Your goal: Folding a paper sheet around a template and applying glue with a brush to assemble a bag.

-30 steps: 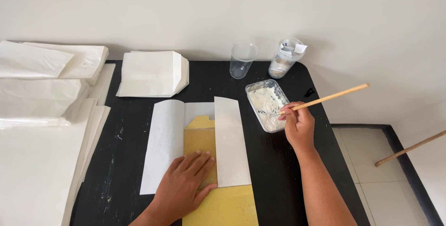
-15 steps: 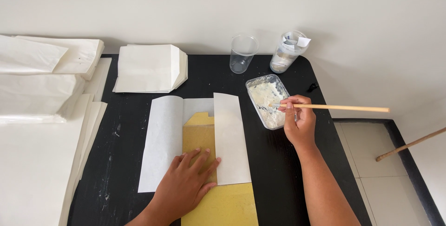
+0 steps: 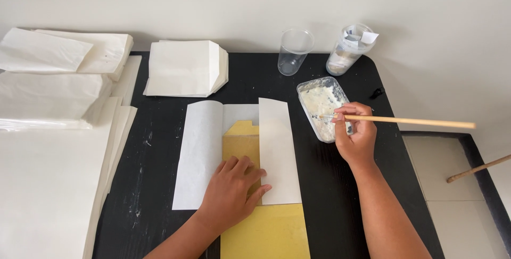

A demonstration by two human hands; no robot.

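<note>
Pressing flat with its fingers spread, the left hand (image 3: 232, 190) held down the white paper (image 3: 205, 152) folded around a yellow card (image 3: 265, 231) on the black table (image 3: 159, 126). The right hand (image 3: 355, 134) pinched a wooden stick (image 3: 415, 122), whose long axis ran from 3 o'clock to 9 o'clock, with its tip in the paste tray (image 3: 322, 105). From this hand the paper lay toward 9 o'clock, near, and the right hand was nearer to the tray.
</note>
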